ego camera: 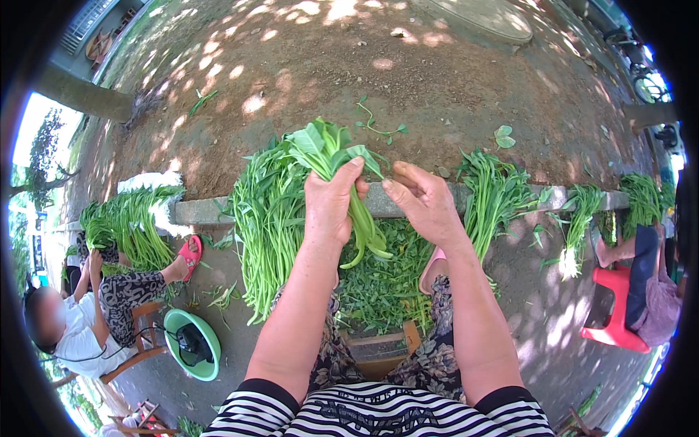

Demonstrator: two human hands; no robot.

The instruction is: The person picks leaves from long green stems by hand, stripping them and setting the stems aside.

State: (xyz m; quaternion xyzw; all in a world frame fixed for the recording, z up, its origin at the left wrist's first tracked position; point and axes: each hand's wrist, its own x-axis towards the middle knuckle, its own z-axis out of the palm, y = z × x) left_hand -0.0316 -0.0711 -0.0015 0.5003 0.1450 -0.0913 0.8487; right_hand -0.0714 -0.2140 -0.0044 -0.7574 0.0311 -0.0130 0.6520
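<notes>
My left hand (334, 199) is closed around a bunch of leafy green stems (357, 218), leaves pointing up and away, stem ends hanging down. My right hand (418, 194) is just to the right, thumb and forefinger at the tip of a leaf (374, 164) that sticks out of the bunch; whether they pinch it I cannot tell. A large heap of long-stemmed greens (267, 229) lies to the left over the concrete curb. A smaller pile of greens (491, 191) rests on the curb at the right. Loose leaves and trimmings (382, 278) cover the ground between my feet.
The concrete curb (205, 212) crosses in front of me, with bare soil beyond. A green basin (214, 349) with a black item inside stands at left, by a seated person (90, 328) handling greens. Another person (650, 295) sits at right near a red plastic stool (614, 311).
</notes>
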